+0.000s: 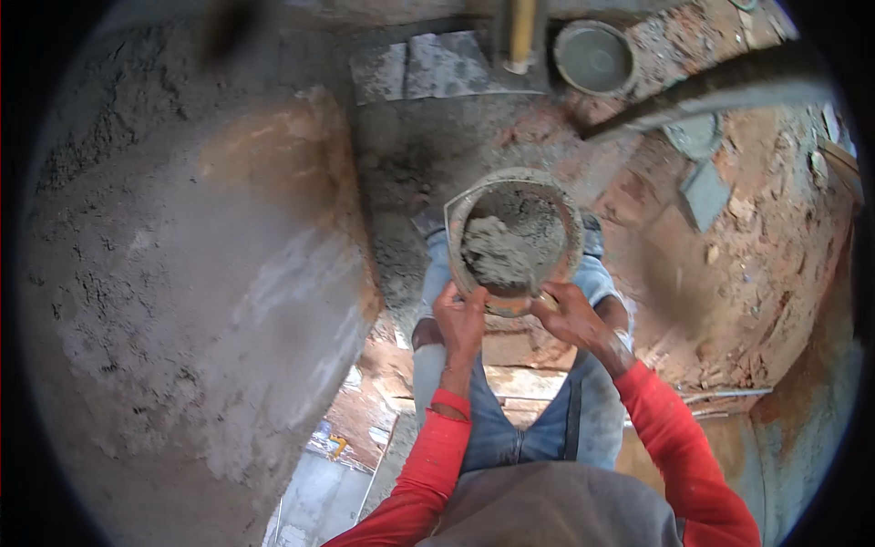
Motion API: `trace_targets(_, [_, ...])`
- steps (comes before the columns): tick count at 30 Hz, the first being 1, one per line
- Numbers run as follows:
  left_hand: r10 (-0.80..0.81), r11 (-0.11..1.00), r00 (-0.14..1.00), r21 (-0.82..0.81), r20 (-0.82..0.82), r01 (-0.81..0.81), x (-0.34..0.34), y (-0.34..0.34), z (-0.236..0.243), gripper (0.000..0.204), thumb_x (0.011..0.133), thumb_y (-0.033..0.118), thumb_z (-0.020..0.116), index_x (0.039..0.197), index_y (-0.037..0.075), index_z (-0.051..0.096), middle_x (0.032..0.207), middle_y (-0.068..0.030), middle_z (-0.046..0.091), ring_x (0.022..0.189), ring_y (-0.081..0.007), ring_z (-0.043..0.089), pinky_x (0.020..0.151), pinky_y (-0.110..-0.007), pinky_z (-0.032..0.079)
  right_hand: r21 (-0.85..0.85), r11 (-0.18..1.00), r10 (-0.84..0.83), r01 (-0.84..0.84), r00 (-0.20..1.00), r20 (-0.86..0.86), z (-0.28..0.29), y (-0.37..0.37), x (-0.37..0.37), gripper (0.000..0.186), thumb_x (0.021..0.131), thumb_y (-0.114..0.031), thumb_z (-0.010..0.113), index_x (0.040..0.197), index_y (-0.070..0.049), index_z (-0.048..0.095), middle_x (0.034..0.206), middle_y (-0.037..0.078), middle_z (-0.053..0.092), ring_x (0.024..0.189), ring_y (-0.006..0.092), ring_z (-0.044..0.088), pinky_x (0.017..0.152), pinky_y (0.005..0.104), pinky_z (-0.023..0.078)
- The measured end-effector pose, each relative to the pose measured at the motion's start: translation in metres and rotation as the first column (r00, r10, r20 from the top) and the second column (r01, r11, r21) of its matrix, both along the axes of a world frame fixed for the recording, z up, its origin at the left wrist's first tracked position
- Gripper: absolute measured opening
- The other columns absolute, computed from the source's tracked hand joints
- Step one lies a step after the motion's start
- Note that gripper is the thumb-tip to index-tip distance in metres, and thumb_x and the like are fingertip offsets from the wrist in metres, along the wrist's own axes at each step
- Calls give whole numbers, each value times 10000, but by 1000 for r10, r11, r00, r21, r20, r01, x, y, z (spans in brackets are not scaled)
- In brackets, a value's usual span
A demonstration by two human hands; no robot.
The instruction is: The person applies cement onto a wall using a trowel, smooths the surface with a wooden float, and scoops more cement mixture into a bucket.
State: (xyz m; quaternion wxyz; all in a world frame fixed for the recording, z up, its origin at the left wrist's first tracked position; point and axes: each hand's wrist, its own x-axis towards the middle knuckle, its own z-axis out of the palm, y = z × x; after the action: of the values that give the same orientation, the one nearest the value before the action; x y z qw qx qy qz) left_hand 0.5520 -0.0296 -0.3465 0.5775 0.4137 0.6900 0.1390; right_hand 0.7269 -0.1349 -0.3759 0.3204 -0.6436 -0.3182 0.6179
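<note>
Between my knees is a round bucket (574,239) with a mortar-smeared rim and a thin handle lying along its far left side. Wet grey mortar (497,253) is heaped in it, mostly to the left. My left hand (460,321) is closed on the near left of the rim, thumb on top. On the near right, my right hand (576,319) is closed at the rim too. A small pale yellowish piece shows by its fingers; I cannot make out what it is. The bucket's underside is hidden.
A mortar-coated wall or slab (210,273) fills the left. At the far side are another round bucket (594,57), grey tiles (447,64) and an upright yellowish handle (521,32). A dark beam (720,87) slants in at right, above rubble-strewn ground (729,301) and a loose grey tile (705,195).
</note>
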Motion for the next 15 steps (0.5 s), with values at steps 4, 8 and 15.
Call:
trace_targets(4, [41,999,998,-28,-45,-42,-24,39,-48,123,820,62,680,911,-19,697,804,-14,678,715,-80,568,634,-259,464,-215,965,-177,152,979,-104,-7,57,-20,236,938,-218,670,946,17,698,763,136,680,705,212,640,663,379,493])
trace_targets(8, [165,985,984,-47,-63,-168,-72,78,-93,137,828,100,701,932,10,701,808,4,680,716,-78,565,651,-270,470,-381,887,-380,260,880,-286,-32,127,-34,199,933,-207,685,948,-9,697,673,33,623,486,96,539,465,280,425])
trace_targets(15, [333,932,927,-86,-174,-351,-141,139,-104,162,809,64,706,967,40,678,884,-26,659,727,-104,596,577,-259,460,-237,764,-638,600,649,-414,-83,252,-10,152,927,-131,623,1022,-25,677,677,20,618,467,89,542,435,246,433])
